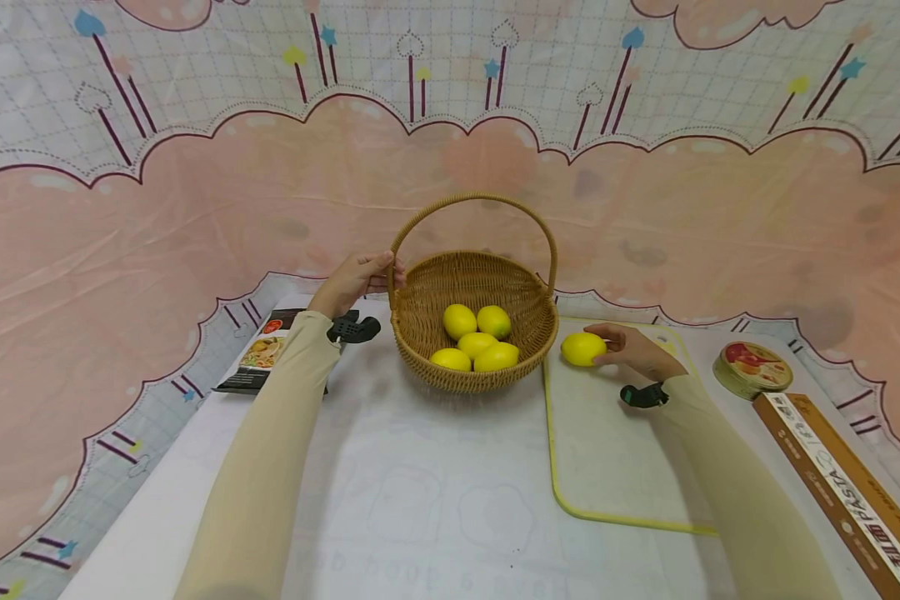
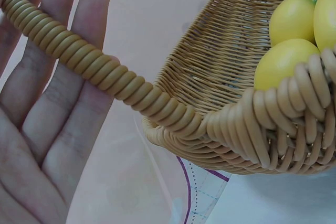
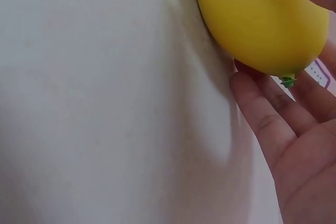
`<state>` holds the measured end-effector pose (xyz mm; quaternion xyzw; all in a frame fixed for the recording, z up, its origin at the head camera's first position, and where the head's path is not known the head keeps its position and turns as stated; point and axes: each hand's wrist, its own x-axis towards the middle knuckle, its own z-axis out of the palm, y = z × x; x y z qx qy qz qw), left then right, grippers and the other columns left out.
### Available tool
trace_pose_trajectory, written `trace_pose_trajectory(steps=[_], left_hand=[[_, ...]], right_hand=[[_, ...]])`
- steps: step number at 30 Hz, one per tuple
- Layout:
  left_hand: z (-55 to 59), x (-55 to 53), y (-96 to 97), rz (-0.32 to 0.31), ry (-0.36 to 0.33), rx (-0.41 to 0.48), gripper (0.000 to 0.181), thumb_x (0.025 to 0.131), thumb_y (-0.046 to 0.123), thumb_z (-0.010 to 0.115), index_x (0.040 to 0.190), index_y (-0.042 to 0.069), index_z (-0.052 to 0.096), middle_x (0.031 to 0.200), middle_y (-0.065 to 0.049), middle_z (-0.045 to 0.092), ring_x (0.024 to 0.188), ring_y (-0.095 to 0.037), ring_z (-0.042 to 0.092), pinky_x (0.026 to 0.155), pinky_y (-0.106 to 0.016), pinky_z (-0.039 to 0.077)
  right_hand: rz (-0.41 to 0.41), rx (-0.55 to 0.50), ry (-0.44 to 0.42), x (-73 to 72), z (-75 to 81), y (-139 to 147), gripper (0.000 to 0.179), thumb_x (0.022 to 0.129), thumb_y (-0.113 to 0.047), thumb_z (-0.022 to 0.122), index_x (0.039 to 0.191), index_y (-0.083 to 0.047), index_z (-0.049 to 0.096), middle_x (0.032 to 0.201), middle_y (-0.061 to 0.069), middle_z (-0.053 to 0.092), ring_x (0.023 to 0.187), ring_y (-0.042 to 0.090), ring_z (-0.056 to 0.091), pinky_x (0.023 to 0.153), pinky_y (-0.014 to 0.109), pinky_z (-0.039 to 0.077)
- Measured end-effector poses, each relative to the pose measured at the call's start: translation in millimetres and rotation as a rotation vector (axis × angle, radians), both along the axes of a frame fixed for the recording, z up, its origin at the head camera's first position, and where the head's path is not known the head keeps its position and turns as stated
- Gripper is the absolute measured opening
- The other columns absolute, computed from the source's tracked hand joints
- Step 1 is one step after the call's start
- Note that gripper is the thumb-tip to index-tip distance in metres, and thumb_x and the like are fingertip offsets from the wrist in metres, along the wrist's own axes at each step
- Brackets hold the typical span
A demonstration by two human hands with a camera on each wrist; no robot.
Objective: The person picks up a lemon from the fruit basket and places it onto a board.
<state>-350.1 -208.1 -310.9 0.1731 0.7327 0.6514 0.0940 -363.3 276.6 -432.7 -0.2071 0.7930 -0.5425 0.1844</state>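
A wicker basket (image 1: 472,382) with a tall arched handle stands at the middle of the table, several yellow lemons (image 1: 497,357) lying inside it. My left hand (image 1: 354,282) holds the left side of the handle (image 2: 100,69) low down; in the left wrist view the fingers extend behind it and the thumb shows only at the corner. To the right of the basket, my right hand (image 1: 633,350) grips another lemon (image 1: 582,349) over the cutting board (image 1: 607,450). The right wrist view shows this lemon's green stem tip (image 3: 287,81) among the fingers, with the thumb across its other side.
A black food packet (image 1: 265,354) lies left of the basket, partly behind the left forearm. At the right are a round tin (image 1: 753,369) and a long pasta box (image 1: 840,492). A patterned pink curtain (image 1: 645,208) hangs behind the table.
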Motion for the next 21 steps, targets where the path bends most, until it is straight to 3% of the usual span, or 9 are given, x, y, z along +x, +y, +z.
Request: trace_pose_trajectory(steps=[3, 6, 10, 14, 17, 21], left_hand=[[6.0, 6.8, 2.2, -0.01, 0.003, -0.003, 0.034, 0.102, 0.024, 0.037, 0.086, 0.018, 0.066, 0.084, 0.006, 0.068, 0.081, -0.006, 0.065, 0.081, -0.021, 0.054], [11.0, 13.3, 4.2, -0.013, 0.004, -0.005, 0.033, 0.102, 0.025, 0.038, 0.085, 0.019, 0.066, 0.082, 0.009, 0.068, 0.081, -0.006, 0.065, 0.08, -0.019, 0.054], [13.2, 16.2, 5.0, -0.008, 0.002, -0.002, 0.033, 0.102, 0.025, 0.039, 0.094, 0.005, 0.064, 0.082, 0.009, 0.068, 0.081, -0.006, 0.065, 0.08, -0.019, 0.054], [13.1, 16.2, 5.1, -0.006, -0.001, 0.001, 0.036, 0.101, 0.025, 0.039, 0.099, -0.003, 0.061, 0.082, 0.008, 0.068, 0.081, -0.006, 0.065, 0.079, -0.019, 0.054], [13.3, 16.3, 5.3, -0.007, 0.0, 0.003, 0.034, 0.101, 0.025, 0.039, 0.097, 0.0, 0.062, 0.081, 0.008, 0.068, 0.081, -0.006, 0.065, 0.079, -0.019, 0.054], [13.6, 16.8, 5.9, -0.006, 0.004, -0.002, 0.032, 0.102, 0.025, 0.039, 0.091, 0.01, 0.065, 0.082, 0.008, 0.068, 0.081, -0.006, 0.065, 0.08, -0.02, 0.054]], right_hand=[[0.014, -0.003, 0.006, 1.2, 0.6, 1, 0.064, 0.085, -0.003, 0.067, 0.139, 0.008, 0.034, 0.12, -0.015, 0.049, 0.102, -0.003, 0.055, 0.086, 0.012, 0.048], [0.022, 0.003, 0.007, 1.9, 1.6, 2, 0.064, 0.085, -0.004, 0.066, 0.139, 0.007, 0.034, 0.121, -0.015, 0.049, 0.103, -0.004, 0.054, 0.087, 0.013, 0.048], [0.011, 0.014, -0.011, 2.2, 4.2, 2, 0.065, 0.085, -0.005, 0.067, 0.139, 0.007, 0.034, 0.134, 0.005, 0.046, 0.104, -0.006, 0.053, 0.087, 0.013, 0.048], [0.016, -0.002, -0.012, 2.0, 4.1, 4, 0.063, 0.086, -0.004, 0.066, 0.139, 0.008, 0.033, 0.131, 0.0, 0.049, 0.104, -0.007, 0.053, 0.088, 0.014, 0.049], [0.005, 0.0, 0.008, 0.4, 1.4, 4, 0.06, 0.086, -0.005, 0.065, 0.137, 0.008, 0.036, 0.119, -0.016, 0.051, 0.104, -0.007, 0.054, 0.088, 0.012, 0.048], [-0.047, 0.044, 0.053, -1.5, -0.7, 2, 0.058, 0.087, -0.01, 0.066, 0.136, 0.006, 0.04, 0.127, -0.002, 0.052, 0.103, -0.007, 0.053, 0.087, 0.009, 0.046]])
